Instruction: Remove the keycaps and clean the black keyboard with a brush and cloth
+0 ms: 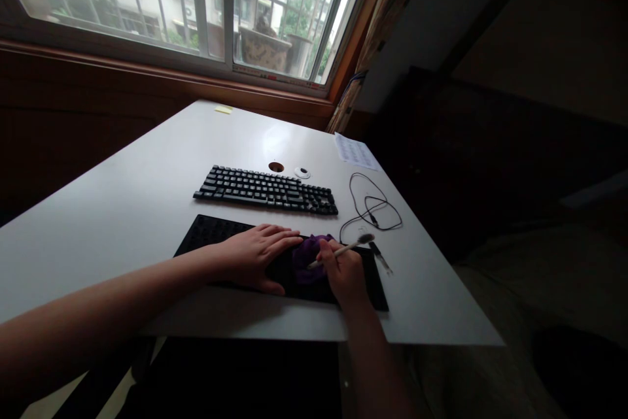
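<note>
My left hand [259, 255] lies flat on a black keyboard base [284, 278], fingers stretched to the right. Its fingertips come close to a crumpled purple cloth [308, 255] on the base. In my right hand [346, 275] is a slim brush [352, 246] with a pale handle. The brush's dark head points up and to the right, while the other end of the handle is over the cloth. Whether the right hand also grips the cloth I cannot tell. Keys show at the left end of the base. Just behind it is a dark block of keycaps [265, 190] set out in keyboard order.
A thin black cable [387, 206] lies looped on the white table [147, 164]. Near the base's right end is a small tool [381, 259]. Farther back are a cable hole [276, 167], its round white cover [302, 172], a printed sheet [357, 151] and a yellow note [223, 109].
</note>
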Tool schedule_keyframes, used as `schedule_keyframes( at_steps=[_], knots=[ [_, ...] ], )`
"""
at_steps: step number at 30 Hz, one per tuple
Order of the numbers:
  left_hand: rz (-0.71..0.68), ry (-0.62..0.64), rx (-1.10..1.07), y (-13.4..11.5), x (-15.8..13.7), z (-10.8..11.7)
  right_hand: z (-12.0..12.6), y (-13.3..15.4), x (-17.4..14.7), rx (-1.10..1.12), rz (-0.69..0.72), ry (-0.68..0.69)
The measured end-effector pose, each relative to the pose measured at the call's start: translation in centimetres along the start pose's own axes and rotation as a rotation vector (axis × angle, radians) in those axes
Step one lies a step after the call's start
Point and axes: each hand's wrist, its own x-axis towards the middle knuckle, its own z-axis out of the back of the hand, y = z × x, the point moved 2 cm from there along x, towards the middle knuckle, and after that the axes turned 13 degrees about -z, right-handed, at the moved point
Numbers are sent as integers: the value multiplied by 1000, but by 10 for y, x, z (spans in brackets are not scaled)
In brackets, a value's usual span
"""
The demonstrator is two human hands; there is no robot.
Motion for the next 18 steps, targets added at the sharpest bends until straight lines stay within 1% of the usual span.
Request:
schedule_keyframes(
  at_steps=[2,5,8,12,15,18],
  knots=[
    [1,0,-4,0,0,0,3,-1,-6,25,-15,14],
    [2,-13,-16,0,1,1,10,-4,-16,15,7,42],
    [9,-4,-21,0,1,0,21,-9,-27,-20,28,24],
    [5,-11,-24,0,1,0,32,-16,-41,-30,-12,7],
    [3,-20,-25,0,1,0,33,-16,-50,-34,-19,13],
    [-2,-27,-21,0,1,0,30,-12,-52,-47,12,15]
  ],
)
